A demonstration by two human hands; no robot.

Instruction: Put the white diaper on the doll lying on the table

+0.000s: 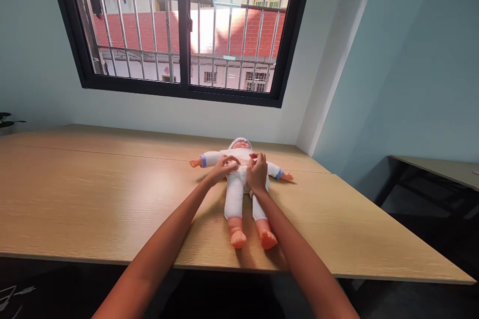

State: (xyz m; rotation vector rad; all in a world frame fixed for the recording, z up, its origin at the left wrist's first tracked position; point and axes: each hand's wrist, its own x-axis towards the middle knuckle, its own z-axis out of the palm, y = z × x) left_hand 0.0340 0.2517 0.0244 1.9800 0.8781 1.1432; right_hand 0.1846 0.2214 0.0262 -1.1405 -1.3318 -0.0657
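Doll (234,197) supine on worktop (112,194): probably light, soft-bodied, firmer at the feet, best held around the torso. Left hand (222,170) and right hand (256,174) meet its waist; whether either grip pinches cloth cannot be told.

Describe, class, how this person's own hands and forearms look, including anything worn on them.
The left hand and right hand are ungloved. The left forearm and right forearm are slender, with no sleeve, watch or bracelet showing. Rings are too small to tell.
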